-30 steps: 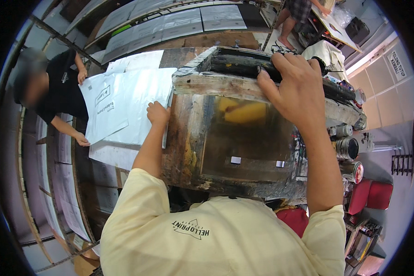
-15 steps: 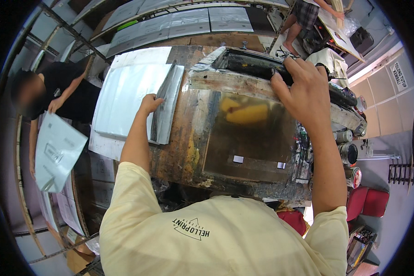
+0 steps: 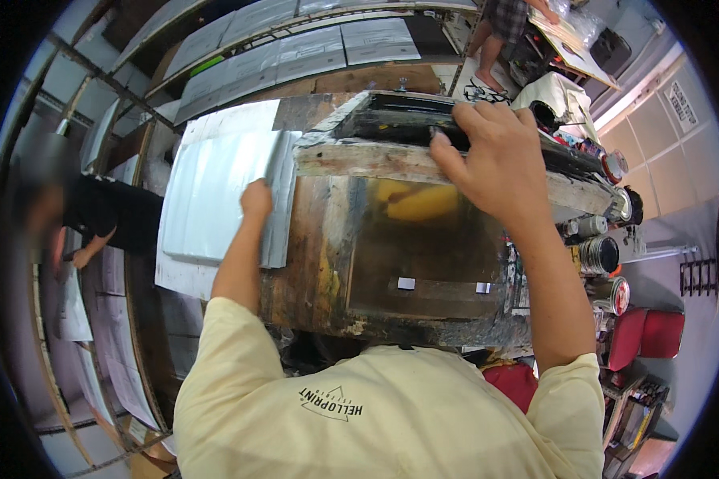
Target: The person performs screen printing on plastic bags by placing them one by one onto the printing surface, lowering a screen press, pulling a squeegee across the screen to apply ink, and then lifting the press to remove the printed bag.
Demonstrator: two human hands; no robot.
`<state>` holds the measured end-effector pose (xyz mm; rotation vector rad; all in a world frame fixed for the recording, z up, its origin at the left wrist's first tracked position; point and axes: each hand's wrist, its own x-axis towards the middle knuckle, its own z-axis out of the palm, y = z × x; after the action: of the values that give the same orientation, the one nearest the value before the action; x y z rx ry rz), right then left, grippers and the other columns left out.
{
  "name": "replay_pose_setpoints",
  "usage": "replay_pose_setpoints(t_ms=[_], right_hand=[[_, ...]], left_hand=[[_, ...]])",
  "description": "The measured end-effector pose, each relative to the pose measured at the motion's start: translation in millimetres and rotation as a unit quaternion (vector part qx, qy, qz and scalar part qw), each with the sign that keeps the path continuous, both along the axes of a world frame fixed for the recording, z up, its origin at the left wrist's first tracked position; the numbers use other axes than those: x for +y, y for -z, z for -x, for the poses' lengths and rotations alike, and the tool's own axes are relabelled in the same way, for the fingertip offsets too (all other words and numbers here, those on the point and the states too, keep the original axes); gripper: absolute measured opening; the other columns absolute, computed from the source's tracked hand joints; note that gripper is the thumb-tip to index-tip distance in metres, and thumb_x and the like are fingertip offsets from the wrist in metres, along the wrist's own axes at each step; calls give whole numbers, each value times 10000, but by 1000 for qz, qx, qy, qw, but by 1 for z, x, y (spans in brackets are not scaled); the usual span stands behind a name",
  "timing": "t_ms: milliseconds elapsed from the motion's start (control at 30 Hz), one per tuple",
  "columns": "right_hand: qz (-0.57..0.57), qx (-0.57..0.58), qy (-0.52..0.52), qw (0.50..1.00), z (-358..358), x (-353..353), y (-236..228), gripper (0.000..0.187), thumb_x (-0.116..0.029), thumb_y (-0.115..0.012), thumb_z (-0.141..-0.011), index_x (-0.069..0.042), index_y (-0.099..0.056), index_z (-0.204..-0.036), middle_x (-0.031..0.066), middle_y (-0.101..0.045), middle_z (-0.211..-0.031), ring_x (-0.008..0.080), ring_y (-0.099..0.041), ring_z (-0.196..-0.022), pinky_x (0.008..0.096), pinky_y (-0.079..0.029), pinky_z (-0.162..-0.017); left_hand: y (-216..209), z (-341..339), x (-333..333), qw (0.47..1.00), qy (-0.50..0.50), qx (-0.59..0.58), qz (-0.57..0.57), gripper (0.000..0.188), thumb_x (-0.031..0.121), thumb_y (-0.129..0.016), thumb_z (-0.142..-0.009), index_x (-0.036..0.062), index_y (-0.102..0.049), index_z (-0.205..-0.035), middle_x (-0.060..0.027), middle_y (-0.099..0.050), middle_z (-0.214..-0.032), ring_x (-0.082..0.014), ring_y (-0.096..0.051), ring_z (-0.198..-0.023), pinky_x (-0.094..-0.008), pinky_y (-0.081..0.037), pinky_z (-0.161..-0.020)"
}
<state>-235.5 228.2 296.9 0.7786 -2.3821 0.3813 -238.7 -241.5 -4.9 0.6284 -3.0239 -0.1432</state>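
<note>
My left hand (image 3: 256, 197) is closed at the right edge of the upper layer in a stack of white sheets (image 3: 216, 191), which lies on the left part of the worktable. My right hand (image 3: 491, 156) is wrapped over an ink-stained wooden screen frame (image 3: 359, 162), thumb on its black near side and fingers over the top. The frame stands tilted above the table's far side. Below it lies a dark glossy panel (image 3: 423, 247) with a yellow reflection and two small white pieces (image 3: 406, 283).
Ink cans (image 3: 599, 255) stand to the right of the worn wooden table (image 3: 307, 239). Racks with printed sheets (image 3: 256, 64) run along the far side. A person in black (image 3: 112, 211) is at the left racks; another person (image 3: 495, 40) stands far right.
The raised dark edges of the sheets have come down flat under my left hand. The screen frame has tilted nearer with my right hand. The person at left has moved a sheet toward the rack.
</note>
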Motion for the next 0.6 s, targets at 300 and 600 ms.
replay_pose_setpoints(t_ms=[300, 600], right_hand=[[0, 24, 2, 1000, 3, 1, 5, 411, -455, -645, -893, -48, -701, -905, 113, -671, -833, 297, -654, -881, 466, -432, -845], [-24, 55, 1, 998, 14, 6, 1, 385, -408, -647, -904, -33, -720, -955, 142, -691, -826, 353, -658, -825, 480, -448, -805]], left_hand=[[-105, 4, -56, 985, 140, 34, -100, 341, 283, -700, -893, -50, -725, -963, -272, -716, -858, -434, -704, -833, -488, -537, -772], [8, 52, 148, 949, 232, 125, -170, 316, 265, -728, -861, -49, -695, -863, -307, -686, -882, -487, -673, -901, -551, -535, -822]])
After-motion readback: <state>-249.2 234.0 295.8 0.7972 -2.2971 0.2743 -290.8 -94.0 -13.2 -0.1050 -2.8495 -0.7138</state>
